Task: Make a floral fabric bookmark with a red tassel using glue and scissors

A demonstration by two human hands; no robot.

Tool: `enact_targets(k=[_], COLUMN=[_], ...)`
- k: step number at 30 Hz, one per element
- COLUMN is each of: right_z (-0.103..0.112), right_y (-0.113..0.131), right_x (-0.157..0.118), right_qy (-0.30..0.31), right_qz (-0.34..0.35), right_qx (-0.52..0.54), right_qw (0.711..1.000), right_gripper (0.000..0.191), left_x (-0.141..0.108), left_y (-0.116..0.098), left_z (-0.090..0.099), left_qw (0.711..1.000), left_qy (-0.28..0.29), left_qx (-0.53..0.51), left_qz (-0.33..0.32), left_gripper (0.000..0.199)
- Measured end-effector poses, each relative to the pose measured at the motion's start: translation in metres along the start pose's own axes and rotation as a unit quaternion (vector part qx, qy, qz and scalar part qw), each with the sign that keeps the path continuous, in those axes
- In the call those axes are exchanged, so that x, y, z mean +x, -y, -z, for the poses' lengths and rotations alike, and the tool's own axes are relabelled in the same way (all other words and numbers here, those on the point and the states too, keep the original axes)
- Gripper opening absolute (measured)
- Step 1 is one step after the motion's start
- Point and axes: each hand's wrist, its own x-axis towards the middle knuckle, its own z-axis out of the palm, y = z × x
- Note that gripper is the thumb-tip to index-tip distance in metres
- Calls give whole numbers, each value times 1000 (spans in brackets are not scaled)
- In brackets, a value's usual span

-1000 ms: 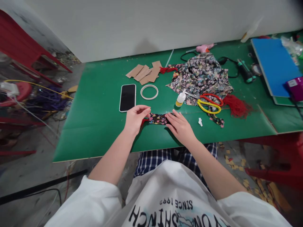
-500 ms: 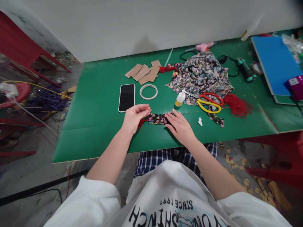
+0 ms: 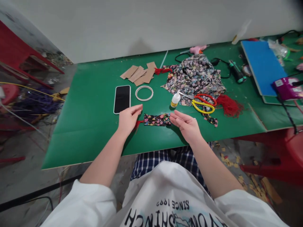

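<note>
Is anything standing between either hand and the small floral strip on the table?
Nothing solid is visible in the way. Only red threads lie between the left hand and the floral strip. The right hand is right at its other end. The glue bottle stands beyond the strip, outside both gaps.

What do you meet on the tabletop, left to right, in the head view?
Phone → floral fabric strip → small white-and-yellow bottle → red-and-yellow-handled scissors → bundle of red threads → purple device.
</note>
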Motion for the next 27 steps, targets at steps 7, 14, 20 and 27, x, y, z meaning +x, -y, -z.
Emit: enact_targets(k=[7, 14, 20, 27], right_z=[-1, -2, -3, -9], right_y=[3, 5, 4, 5], right_x=[2, 0, -1, -13], right_qy=[-59, -46, -6, -4], right_qz=[-91, -87, -91, -66], right_qx=[81, 72, 41, -47], right_qw=[991, 992, 995, 997], right_gripper=[28, 41, 31, 30], left_x=[-2, -13, -33, -44], left_y=[-8, -8, 9, 12], left_z=[1, 3, 13, 13], left_qw=[991, 951, 927, 938], left_qy=[-24, 87, 101, 58], left_qx=[127, 204, 283, 259], left_qz=[-38, -216, -226, -222], left_gripper=[22, 30, 35, 18])
